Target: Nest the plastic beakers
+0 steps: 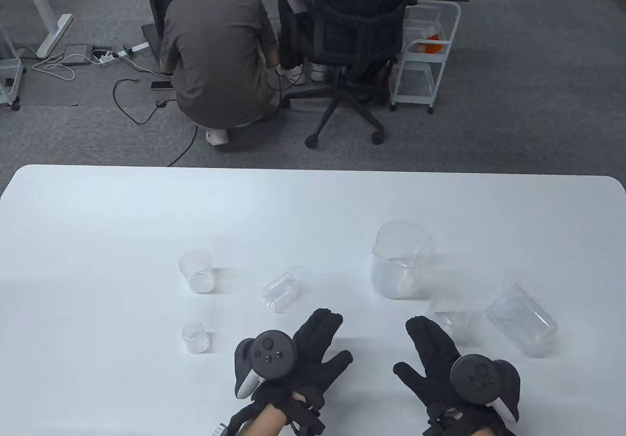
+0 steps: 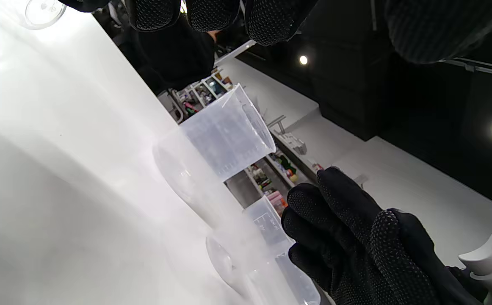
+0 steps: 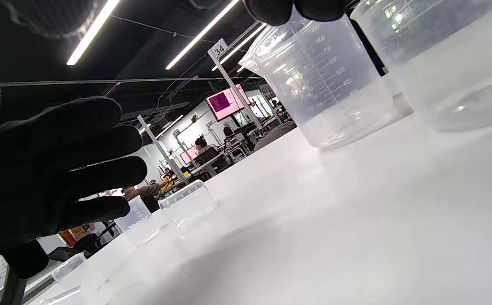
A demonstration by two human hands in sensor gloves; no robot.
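Note:
Several clear plastic beakers lie spread on the white table (image 1: 98, 240). The largest (image 1: 403, 260) stands upright at right of centre. A big one (image 1: 522, 319) lies on its side at the right, with a smaller one (image 1: 452, 322) beside it. One (image 1: 282, 292) lies on its side at centre. A small one (image 1: 196, 271) and a tiny one (image 1: 195, 338) stand at the left. My left hand (image 1: 318, 343) and right hand (image 1: 426, 345) rest flat and open near the front edge, holding nothing. The right wrist view shows the largest beaker (image 3: 326, 84) just past my fingertips.
Beyond the table's far edge a person (image 1: 220, 54) crouches on the carpet next to an office chair (image 1: 352, 40) and a white trolley (image 1: 425, 50). Cables lie on the floor at the left.

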